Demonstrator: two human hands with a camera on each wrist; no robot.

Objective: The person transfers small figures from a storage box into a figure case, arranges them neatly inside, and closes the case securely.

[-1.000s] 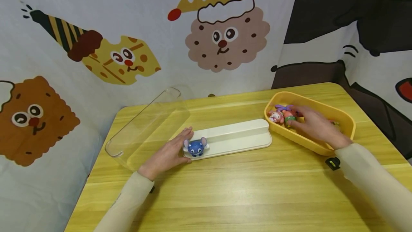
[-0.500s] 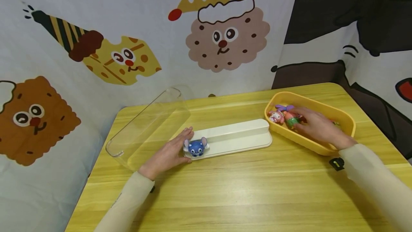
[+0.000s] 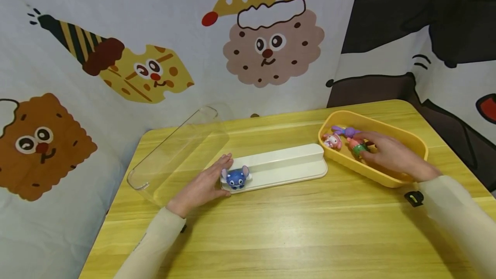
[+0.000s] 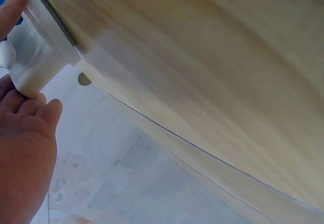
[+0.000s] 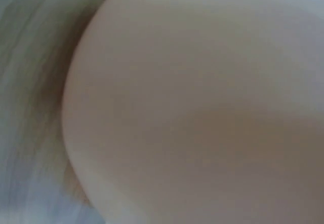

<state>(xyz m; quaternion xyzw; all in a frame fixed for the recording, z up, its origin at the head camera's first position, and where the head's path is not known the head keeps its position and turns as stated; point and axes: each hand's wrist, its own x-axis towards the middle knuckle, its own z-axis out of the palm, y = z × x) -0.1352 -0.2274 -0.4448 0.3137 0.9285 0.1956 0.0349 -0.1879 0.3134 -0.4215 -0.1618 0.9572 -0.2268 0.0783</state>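
Note:
My left hand (image 3: pixel 201 186) holds the left end of a long white stepped display base (image 3: pixel 286 165), thumb in front and fingers behind. Its fingers (image 4: pixel 30 110) curl at the base's end in the left wrist view. A blue big-eared figurine (image 3: pixel 236 178) sits on that end, beside the thumb. Inside the yellow bin (image 3: pixel 410 141), my right hand (image 3: pixel 391 152) pinches a pink-and-green figurine (image 3: pixel 357 147) between thumb and fingers. A pink-hooded white figurine (image 3: pixel 332 141) and a purple one (image 3: pixel 348 132) lie just left of it. The right wrist view is mostly filled by blurred skin.
A clear plastic cover (image 3: pixel 180 150) stands on the wooden table (image 3: pixel 286 236) left of the base. The bin's near-left side stands close to the base's right end. A printed cloth (image 3: pixel 162 3) hangs behind the table's back edge.
My right hand has shifted rightward in the bin, and the pink-and-green figurine has moved right with it, uncovering more of the purple figurine. My left hand and the base stay put.

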